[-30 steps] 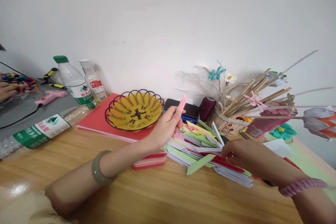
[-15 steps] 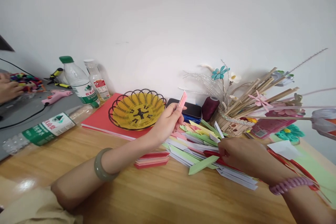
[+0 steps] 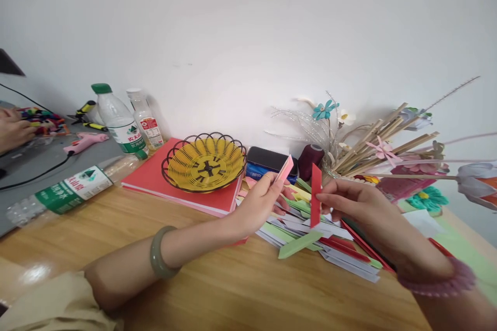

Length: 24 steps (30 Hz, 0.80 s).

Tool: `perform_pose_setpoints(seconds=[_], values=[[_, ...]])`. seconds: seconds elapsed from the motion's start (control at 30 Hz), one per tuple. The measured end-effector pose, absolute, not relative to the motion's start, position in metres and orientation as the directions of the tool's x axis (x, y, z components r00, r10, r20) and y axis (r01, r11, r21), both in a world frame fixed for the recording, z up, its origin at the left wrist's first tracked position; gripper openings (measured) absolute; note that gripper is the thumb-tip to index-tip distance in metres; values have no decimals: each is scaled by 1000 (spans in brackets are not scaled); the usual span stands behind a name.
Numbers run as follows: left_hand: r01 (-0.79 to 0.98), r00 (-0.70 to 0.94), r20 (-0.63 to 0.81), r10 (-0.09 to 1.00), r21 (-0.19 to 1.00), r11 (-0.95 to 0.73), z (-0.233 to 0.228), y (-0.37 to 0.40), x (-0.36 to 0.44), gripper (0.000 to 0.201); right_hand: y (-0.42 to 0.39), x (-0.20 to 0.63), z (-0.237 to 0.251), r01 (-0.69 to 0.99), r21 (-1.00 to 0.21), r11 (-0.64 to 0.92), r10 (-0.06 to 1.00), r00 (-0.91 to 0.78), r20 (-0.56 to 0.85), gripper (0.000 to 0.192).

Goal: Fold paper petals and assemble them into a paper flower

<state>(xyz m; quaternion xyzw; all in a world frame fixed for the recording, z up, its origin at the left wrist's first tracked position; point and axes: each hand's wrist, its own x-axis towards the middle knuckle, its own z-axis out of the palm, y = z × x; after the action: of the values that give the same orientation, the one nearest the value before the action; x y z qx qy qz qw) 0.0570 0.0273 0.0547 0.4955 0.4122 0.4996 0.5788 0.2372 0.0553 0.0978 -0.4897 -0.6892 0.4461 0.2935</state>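
Note:
My left hand is closed around some folded pink paper strips, which stick up past the fingertips. To its right, my right hand pinches a folded red paper strip between thumb and fingers, holding it nearly upright. A small gap separates the two held bundles. Below both hands spreads a loose pile of folded paper strips in green, white, yellow and red. My left forearm mostly hides a small red stack on the table.
A yellow woven basket sits on red paper sheets. At the left are plastic bottles, a pink glue gun and another person's hand. Wooden sticks, paper flowers and a thread spool stand behind the pile.
My right hand has lifted a red strip out of the pile and turned it upright. My left hand has shifted right and slightly down with the pink strips, nearer the right hand.

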Motion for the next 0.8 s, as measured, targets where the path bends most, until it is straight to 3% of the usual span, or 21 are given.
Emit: perform_pose_setpoints(seconds=[0.17,0.5,0.63,0.8], values=[[-163,199,51,979,986,-19,48,21,63,25,38,206,85,161,-986,-52,977,-198,-84,29],[48,147,157,977,985,-166,47,14,64,23,29,192,75,55,-993,-108,984,-138,-114,33],[-63,200,136,970,990,-126,42,15,67,24,27,191,73,86,-991,-98,987,-121,-108,32],[-81,294,82,952,995,-60,45,13,66,34,26,195,73,251,-966,66,992,-122,36,27]])
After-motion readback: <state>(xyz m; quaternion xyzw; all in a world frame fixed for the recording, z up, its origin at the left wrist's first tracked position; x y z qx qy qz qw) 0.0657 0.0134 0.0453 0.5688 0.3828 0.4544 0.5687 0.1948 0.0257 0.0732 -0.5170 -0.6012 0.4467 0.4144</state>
